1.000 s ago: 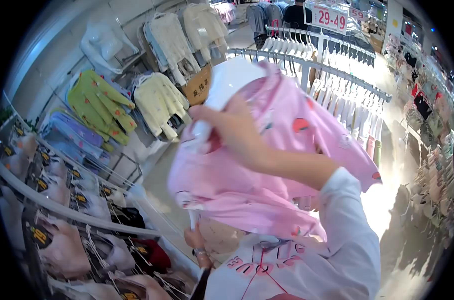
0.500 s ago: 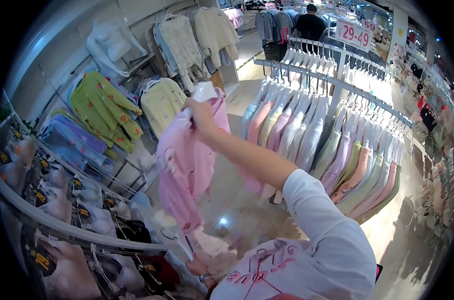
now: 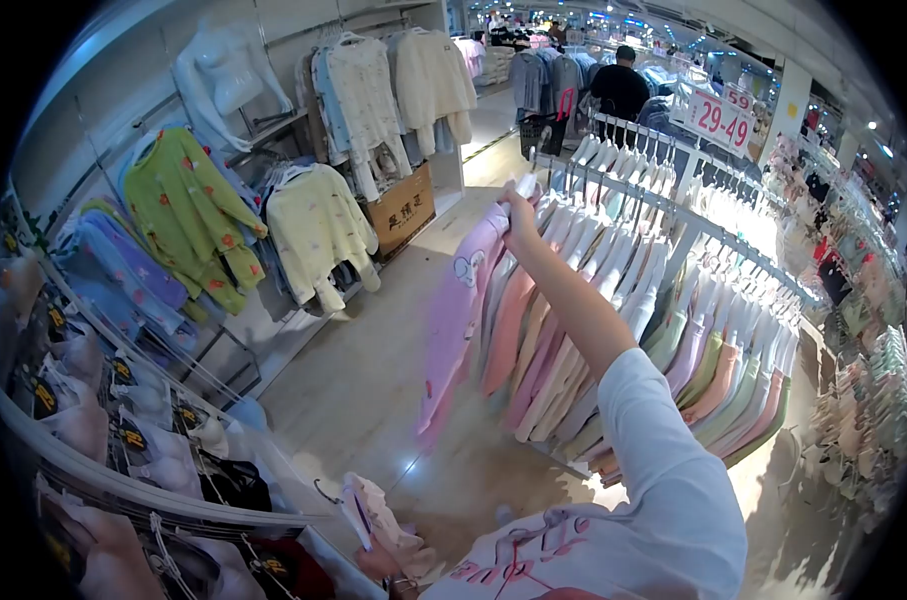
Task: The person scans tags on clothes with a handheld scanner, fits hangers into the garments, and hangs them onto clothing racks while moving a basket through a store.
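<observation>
My right hand (image 3: 519, 222) is stretched out to the near left end of the clothes rail (image 3: 663, 200). Its fingers are closed on the white hanger of a pink pajama top (image 3: 458, 310), which hangs down beside the first garments on the rail. Whether the hook rests on the bar is hidden by the hand. Low in the view, my left hand (image 3: 378, 562) grips a hanger carrying a pale pink garment (image 3: 388, 525); the hook points up and left. A row of pastel tops (image 3: 573, 330) fills the rail.
A curved rack of bras (image 3: 153, 460) runs along the left. Green pajamas (image 3: 188, 210) and a yellow top (image 3: 318, 230) hang by the wall, near a cardboard box (image 3: 401, 208). A price sign (image 3: 718, 122) stands above the rail; a person in black (image 3: 620, 85) is beyond it.
My right hand has carried the pink pajama top rightward to the rail's end. The view has shifted, uncovering the cardboard box. My left hand still holds the pale pink garment low down.
</observation>
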A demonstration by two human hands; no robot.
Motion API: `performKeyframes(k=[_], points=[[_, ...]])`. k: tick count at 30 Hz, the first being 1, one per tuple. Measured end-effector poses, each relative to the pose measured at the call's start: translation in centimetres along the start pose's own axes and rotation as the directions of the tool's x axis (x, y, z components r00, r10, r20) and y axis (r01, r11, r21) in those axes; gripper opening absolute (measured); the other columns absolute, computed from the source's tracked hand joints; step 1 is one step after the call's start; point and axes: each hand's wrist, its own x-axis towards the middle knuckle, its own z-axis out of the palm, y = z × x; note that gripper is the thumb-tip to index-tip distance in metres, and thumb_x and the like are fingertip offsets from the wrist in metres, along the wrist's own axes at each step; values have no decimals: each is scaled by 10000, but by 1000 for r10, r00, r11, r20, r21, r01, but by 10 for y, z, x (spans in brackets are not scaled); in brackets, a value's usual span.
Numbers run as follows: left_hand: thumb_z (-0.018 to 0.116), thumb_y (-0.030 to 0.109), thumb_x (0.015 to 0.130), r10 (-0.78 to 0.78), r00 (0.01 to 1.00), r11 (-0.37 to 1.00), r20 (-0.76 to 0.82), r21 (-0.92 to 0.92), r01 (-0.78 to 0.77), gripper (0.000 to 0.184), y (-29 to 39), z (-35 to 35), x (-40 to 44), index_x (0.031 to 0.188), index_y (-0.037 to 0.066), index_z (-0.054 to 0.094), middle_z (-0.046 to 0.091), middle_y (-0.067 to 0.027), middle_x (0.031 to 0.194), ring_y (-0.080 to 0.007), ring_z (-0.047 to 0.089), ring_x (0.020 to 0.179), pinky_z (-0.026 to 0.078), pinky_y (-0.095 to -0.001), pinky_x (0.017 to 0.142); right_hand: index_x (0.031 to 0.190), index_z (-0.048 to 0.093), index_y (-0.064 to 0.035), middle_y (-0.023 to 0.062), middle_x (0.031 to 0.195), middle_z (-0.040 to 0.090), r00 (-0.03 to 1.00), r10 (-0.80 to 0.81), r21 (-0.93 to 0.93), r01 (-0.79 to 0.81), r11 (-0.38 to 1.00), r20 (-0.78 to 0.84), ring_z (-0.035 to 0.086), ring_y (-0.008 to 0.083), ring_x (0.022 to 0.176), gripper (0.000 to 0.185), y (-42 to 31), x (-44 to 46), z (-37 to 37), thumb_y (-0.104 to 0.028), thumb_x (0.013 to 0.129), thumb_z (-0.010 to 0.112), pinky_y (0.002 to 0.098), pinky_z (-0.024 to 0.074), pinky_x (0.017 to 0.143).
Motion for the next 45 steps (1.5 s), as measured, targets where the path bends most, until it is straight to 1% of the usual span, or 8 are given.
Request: performKeyframes(k=[12, 18, 21, 25, 31, 34, 41, 45], points=[[745, 368, 749, 86, 991, 996, 102, 27, -89, 416, 53, -22, -16, 815, -30, 643, 621, -191, 781, -393, 592, 706, 456, -482, 654, 824, 585, -6, 90, 687, 559, 984, -59, -167, 31, 985, -166, 550, 212, 580, 161, 30, 36, -62, -153, 759, 579, 328, 473, 542], [748, 374, 741, 177, 981, 981, 85, 59, -182, 416, 23, 19, -12, 783, -25, 638, 609, -186, 789, -392, 591, 715, 452, -484, 645, 841, 584, 36, 83, 704, 584, 992, 80, -585, -124, 802, -100, 570, 183, 594, 359, 38, 42, -71, -313, 805, 663, 327, 475, 534], [733, 374, 745, 224, 970, 973, 92, 39, -228, 400, 27, 27, -13, 732, -15, 642, 578, -159, 780, -376, 582, 701, 444, -486, 608, 971, 532, 97, 129, 707, 601, 989, -70, -863, -76, 500, -128, 588, 274, 555, 473, 36, 26, -58, -335, 826, 656, 378, 493, 526], [735, 376, 743, 284, 946, 954, 157, 57, -296, 400, 50, 30, -19, 724, -12, 640, 578, -156, 774, -369, 583, 697, 447, -479, 602, 1192, 417, 144, 366, 1232, 479, 917, -79, -912, 396, 103, 390, 474, 455, 1192, 723, 58, -9, -85, -422, 817, 664, 474, 408, 961], [737, 410, 737, 372, 884, 917, 285, 38, -398, 424, 73, 45, -34, 771, -3, 647, 589, -154, 796, -368, 587, 736, 457, -471, 642, 1398, 246, 125, 288, 1380, 407, 849, 184, -606, 489, -628, 495, 330, 398, 1328, 784, 66, -42, -88, -397, 895, 546, 389, 252, 1124], [738, 416, 738, 423, 850, 892, 315, 19, -451, 430, 82, 48, -39, 800, -2, 653, 592, -155, 804, -368, 586, 756, 457, -467, 656, 1258, 505, 50, 193, 1308, 509, 854, 352, -251, 463, -850, 383, 351, 346, 1325, 574, 77, -41, -92, -321, 822, 552, 498, 204, 1131], [759, 355, 711, 491, 825, 870, 280, -102, -483, 383, 74, 56, -57, 686, 1, 616, 558, -142, 764, -355, 563, 684, 444, -471, 607, 1100, 649, -58, 112, 1186, 589, 417, 333, -105, 743, -661, 846, 398, 300, 1265, 385, 85, -177, -172, -254, 781, 557, 570, 203, 1081], [786, 361, 671, 690, 659, 722, 299, -228, -653, 407, 90, 54, -70, 611, 19, 573, 534, -116, 687, -345, 552, 654, 427, -470, 569, 1099, 638, -46, 116, 1135, 601, 732, 350, -678, 678, -285, 585, 445, 277, 1174, 394, 75, -325, -262, -298, 803, 576, 512, 267, 1010]])
